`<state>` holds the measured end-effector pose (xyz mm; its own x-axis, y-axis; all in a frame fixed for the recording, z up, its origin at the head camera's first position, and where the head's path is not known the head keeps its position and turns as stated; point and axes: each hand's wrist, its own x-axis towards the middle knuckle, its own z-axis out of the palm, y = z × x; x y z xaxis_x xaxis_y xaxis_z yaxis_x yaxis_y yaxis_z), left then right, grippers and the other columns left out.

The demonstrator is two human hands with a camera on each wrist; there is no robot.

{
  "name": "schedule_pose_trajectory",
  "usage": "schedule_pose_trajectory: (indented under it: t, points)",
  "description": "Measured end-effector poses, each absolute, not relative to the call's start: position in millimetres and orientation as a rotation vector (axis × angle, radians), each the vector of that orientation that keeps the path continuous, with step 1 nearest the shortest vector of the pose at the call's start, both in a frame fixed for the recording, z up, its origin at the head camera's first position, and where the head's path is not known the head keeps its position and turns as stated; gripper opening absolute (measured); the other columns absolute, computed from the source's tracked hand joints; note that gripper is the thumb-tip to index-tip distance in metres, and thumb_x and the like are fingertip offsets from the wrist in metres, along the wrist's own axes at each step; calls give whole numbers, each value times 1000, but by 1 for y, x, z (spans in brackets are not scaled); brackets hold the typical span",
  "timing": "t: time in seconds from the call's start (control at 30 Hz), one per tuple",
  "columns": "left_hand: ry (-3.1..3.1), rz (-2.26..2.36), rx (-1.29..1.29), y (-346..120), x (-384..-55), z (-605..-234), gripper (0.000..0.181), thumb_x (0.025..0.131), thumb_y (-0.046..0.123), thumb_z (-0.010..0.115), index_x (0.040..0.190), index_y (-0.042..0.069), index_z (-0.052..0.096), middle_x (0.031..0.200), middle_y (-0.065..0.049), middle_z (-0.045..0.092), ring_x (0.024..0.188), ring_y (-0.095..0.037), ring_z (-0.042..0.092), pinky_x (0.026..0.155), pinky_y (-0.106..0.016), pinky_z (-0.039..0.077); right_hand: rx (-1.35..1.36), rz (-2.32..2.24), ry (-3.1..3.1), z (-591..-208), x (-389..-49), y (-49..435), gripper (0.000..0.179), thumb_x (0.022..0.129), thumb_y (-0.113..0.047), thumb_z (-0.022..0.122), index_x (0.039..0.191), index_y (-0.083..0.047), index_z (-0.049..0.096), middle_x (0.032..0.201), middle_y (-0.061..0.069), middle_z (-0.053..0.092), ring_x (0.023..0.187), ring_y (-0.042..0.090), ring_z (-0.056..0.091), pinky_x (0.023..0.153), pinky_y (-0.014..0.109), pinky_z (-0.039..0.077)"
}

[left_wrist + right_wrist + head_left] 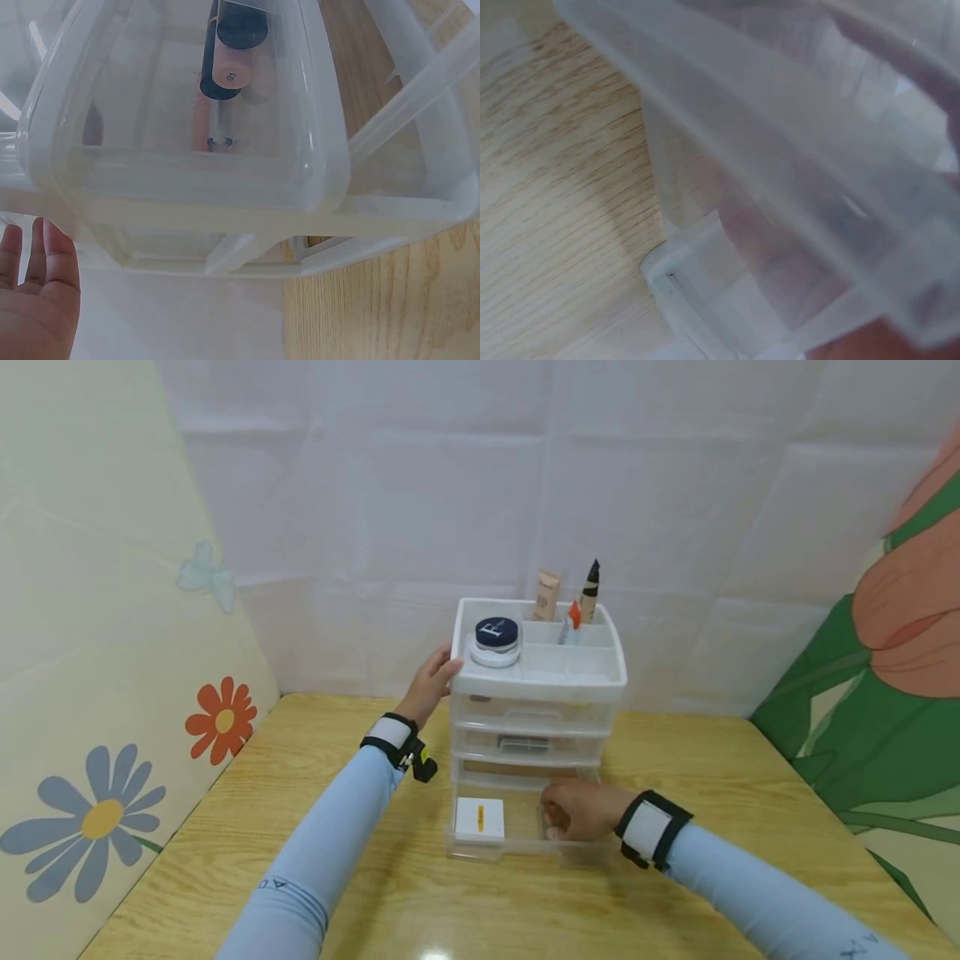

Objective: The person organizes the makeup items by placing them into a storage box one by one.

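A white drawer organizer (538, 681) stands on the table with its clear bottom drawer (517, 847) pulled out. My left hand (433, 683) rests against the organizer's upper left side, its fingers (58, 259) extended. Inside the drawer's right part is my right hand (581, 810), fingers bent downward. A faint clear edge shows by its fingertips, but whether they hold something is hidden. The right wrist view is blurred by the drawer wall (727, 142). On the drawer's left lies a white square box (480, 819) with a yellow label.
On the organizer's top sit a dark-lidded round compact (497, 633), a beige tube (547, 595), a black-tipped tube (591, 589) and an orange-tipped item (574, 615). Cosmetic tubes (232, 71) lie in a closed upper drawer. A white cloth (375, 510) hangs behind the wooden table (360, 860).
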<state>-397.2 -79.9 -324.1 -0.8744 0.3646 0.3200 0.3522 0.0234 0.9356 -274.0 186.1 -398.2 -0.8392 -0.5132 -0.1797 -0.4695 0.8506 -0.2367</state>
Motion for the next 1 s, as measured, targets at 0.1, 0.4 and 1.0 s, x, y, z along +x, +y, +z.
schedule_pose_trajectory:
  t: [0.1,0.4,1.0]
  points:
    - [2241,2039,783,-81,-398,-325,63,103,34,43,159,10,29,158,-15,39,138,-34,44,111,-55,41,-757,-291,2788,-399,-274,187,17,89,-24,77,91,-22,60,87,-9,51,78,10,50,71,32,47]
    - [2243,2032,772,-81,-400,-326,63,103,36,43,159,11,29,159,-14,39,140,-34,43,111,-56,40,-743,-373,2811,-381,-260,191,57,88,-31,79,128,4,60,125,18,63,117,38,59,100,56,48]
    - [2238,2032,765,-81,-400,-323,63,104,37,43,160,12,29,159,-13,39,140,-32,43,112,-56,39,-1364,-168,3269,-385,-205,161,46,76,-16,88,114,-2,65,105,9,68,95,23,66,83,39,58]
